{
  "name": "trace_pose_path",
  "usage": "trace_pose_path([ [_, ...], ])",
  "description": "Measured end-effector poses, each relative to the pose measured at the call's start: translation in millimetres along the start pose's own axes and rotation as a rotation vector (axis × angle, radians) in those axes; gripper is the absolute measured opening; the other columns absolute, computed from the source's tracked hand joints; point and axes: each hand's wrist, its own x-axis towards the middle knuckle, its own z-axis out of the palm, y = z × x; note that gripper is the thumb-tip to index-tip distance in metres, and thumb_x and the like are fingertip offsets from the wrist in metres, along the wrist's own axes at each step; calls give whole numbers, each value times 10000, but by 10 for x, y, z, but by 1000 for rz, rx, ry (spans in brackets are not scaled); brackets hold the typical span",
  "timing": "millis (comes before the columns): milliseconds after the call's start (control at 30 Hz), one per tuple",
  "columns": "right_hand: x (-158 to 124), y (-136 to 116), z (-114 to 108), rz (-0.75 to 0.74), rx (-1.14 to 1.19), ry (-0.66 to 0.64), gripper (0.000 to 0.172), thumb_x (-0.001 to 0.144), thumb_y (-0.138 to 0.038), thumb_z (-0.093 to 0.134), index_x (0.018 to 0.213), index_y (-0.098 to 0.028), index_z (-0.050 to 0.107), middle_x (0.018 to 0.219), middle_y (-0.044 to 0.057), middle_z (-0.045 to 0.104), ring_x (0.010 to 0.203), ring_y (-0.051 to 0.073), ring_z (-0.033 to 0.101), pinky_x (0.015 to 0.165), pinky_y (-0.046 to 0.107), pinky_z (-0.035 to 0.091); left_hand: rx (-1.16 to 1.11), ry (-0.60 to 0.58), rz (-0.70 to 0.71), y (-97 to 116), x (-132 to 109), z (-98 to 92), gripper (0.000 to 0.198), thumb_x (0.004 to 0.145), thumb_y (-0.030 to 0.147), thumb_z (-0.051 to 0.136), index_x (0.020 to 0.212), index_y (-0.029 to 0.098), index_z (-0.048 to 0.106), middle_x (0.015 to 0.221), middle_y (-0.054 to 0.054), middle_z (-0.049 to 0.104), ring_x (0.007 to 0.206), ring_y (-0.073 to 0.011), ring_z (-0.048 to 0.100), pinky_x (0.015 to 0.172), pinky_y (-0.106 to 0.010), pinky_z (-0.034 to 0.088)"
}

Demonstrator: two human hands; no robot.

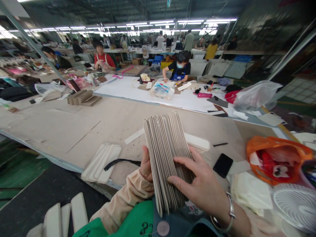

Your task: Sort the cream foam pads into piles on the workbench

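Bundle of strips (165,161): many thin, stiff, flat pieces with rounded ends, matte beige-grey, stacked face to face with narrow edges showing as close parallel ribs; located between the two hands, above the near side of the tabletop (118,115). Long axis: from the wearer's chest outward, the far end leaning slightly left. Left hand (146,164): grip closed about the bundle's left side, thumb upright, other fingers largely hidden. Right hand (199,174): grip wide, thumb and forefinger parted, tips on the ribbed edges. Left of the left grip: loose pale strips (100,161), smooth, round-cornered, overlapping, with a limp black band (120,160) partly across them. Right of the right grip: glossy black phone (223,165), rectangular; farther right, crinkled orange plastic bag (253,161).
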Motion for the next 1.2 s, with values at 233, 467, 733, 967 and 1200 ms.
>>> trace_pose_path([
  [233, 12, 0, -1, -10, 12, 7, 385, 741, -442, 703, 1047, -210, 679, 1320, 155, 459, 1246, 295, 475, 998, 447, 472, -8, -11, -8, 4, 6, 26, 723, 811, 721, 394, 1276, 200, 581, 1253, -90, 620, 1164, -266, 552, 1100, -470, 309],
  [467, 22, -7, -16, -9, 24, 5, 377, 735, -420, 715, 1043, -206, 681, 1312, 152, 464, 1224, 291, 493, 998, 440, 473, -10, 10, -10, 16, 9, 20, 744, 813, 724, 386, 1298, 188, 561, 1272, -100, 607, 1159, -285, 549, 1056, -485, 354],
  [733, 14, -4, -9, -5, 21, -3, 379, 740, -424, 712, 1049, -208, 679, 1319, 154, 461, 1234, 303, 485, 1000, 456, 470, -5, -11, 0, 8, 7, 14, 744, 820, 721, 373, 1301, 183, 556, 1295, -85, 594, 1222, -287, 503, 1060, -478, 354],
  [967, 9, 6, -2, -5, 18, -3, 384, 747, -431, 704, 1060, -210, 675, 1331, 150, 454, 1232, 301, 485, 1008, 473, 461, 1, 5, -16, 14, 14, -12, 766, 811, 737, 359, 1303, 184, 555, 1294, -96, 592, 1223, -298, 501, 1080, -481, 329],
  [1200, 6, 40, 13, -18, 3, -12, 373, 770, -427, 683, 1073, -210, 668, 1369, 158, 426, 1268, 313, 457, 1008, 491, 461, 14, 34, -26, 17, 12, 13, 814, 806, 760, 306, 1305, 167, 553, 1330, -122, 560, 1287, -332, 439, 1091, -513, 310],
])
